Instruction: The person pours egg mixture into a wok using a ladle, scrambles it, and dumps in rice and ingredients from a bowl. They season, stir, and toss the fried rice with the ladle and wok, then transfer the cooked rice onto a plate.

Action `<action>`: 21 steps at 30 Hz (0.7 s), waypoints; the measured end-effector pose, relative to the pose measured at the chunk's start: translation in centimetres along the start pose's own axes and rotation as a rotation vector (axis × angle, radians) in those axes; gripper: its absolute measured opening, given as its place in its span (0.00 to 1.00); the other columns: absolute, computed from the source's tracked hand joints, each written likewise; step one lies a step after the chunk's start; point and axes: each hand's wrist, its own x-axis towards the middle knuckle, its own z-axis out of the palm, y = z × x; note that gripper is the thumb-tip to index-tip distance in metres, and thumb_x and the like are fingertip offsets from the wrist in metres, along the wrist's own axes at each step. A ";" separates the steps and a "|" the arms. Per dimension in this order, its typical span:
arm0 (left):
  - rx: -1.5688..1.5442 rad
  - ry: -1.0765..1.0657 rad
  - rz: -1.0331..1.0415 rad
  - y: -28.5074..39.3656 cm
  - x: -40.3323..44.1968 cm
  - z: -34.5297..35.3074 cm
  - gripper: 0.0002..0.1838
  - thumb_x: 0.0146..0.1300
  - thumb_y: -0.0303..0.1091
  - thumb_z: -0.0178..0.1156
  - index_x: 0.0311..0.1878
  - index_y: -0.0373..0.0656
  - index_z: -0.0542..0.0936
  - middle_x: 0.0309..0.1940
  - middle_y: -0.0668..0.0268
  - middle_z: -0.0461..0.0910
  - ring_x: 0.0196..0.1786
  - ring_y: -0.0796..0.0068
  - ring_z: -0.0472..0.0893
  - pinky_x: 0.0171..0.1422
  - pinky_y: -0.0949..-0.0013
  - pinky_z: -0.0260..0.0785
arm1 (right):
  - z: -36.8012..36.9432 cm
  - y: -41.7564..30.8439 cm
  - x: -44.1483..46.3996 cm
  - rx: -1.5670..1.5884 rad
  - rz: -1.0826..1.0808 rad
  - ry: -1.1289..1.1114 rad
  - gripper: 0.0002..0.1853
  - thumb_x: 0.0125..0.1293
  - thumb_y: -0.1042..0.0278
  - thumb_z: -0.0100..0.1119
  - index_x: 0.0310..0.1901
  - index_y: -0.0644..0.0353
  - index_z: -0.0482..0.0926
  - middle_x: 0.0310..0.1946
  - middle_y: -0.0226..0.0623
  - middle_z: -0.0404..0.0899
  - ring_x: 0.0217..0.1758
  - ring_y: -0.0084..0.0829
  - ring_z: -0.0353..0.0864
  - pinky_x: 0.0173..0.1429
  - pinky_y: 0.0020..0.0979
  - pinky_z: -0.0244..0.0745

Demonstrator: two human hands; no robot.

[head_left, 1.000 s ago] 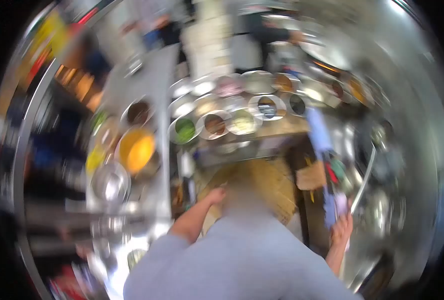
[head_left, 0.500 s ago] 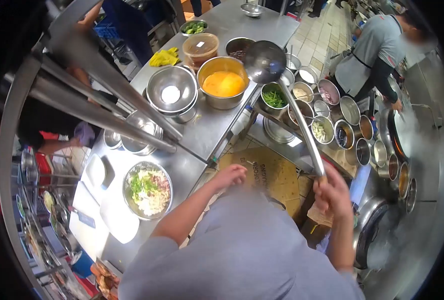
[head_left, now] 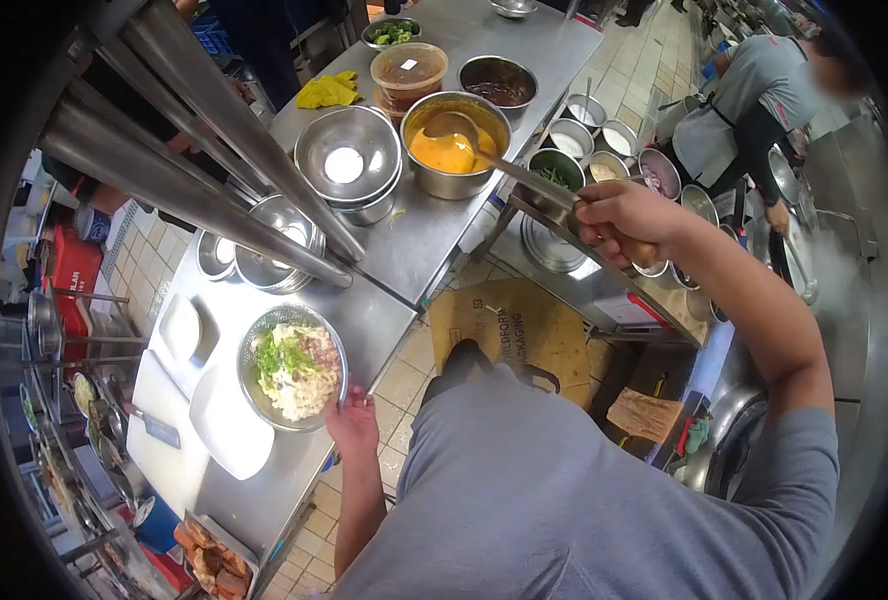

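Observation:
My right hand [head_left: 629, 222] is closed around the handle of a long metal ladle [head_left: 524, 178]. The ladle's bowl dips into orange liquid in a steel pot [head_left: 454, 185] on the metal counter. My left hand [head_left: 354, 420], its fingers apart, is at the right rim of a perforated steel bowl [head_left: 254, 385]. That bowl holds rice-like pale food, chopped greens and pinkish bits. Whether the fingertips press on the rim is unclear. Beside the pot stand empty-looking nested steel bowls [head_left: 339, 195] and a pan of dark sauce [head_left: 499, 85].
A white board [head_left: 169, 460] with a cleaver [head_left: 156, 428] lies left of the bowl. Thick metal poles [head_left: 204, 200] cross the upper left. Ingredient containers [head_left: 659, 175] line a shelf at right. A co-worker [head_left: 759, 90] bends over a steaming wok there. Cardboard [head_left: 544, 350] covers the floor.
My right hand has swung forward and left, lowering the ladle's bowl into the orange liquid. My left hand has moved down and left to the perforated bowl, its fingers now spread.

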 end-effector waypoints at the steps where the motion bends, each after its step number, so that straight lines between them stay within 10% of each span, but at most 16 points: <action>1: 0.000 0.000 -0.006 0.2 0.2 -0.8 0.14 0.65 0.39 0.54 0.51 0.45 0.73 0.45 0.64 0.80 0.41 0.72 0.77 0.46 0.66 0.68 | 0.5 -0.4 0.1 0.187 0.051 -0.039 0.09 0.69 0.69 0.50 0.48 0.62 0.69 0.28 0.31 0.69 0.18 0.19 0.69 0.19 0.25 0.66; 8: 0.159 0.073 0.061 0.9 -1.9 -2.7 0.14 0.61 0.28 0.52 0.50 0.37 0.71 0.48 0.57 0.79 0.44 0.65 0.81 0.48 0.63 0.74 | -0.2 3.1 0.4 0.959 0.112 -0.403 0.06 0.73 0.66 0.47 0.39 0.59 0.67 0.28 0.28 0.69 0.19 0.12 0.66 0.18 0.18 0.67; 21: 0.679 -0.207 -0.249 -2.9 -0.2 7.1 0.26 0.59 0.25 0.47 0.63 0.31 0.63 0.57 0.51 0.72 0.52 0.56 0.79 0.53 0.53 0.77 | 1.5 8.9 -1.6 1.086 -0.070 -0.418 0.07 0.73 0.66 0.46 0.49 0.55 0.68 0.30 0.28 0.70 0.18 0.15 0.67 0.18 0.21 0.67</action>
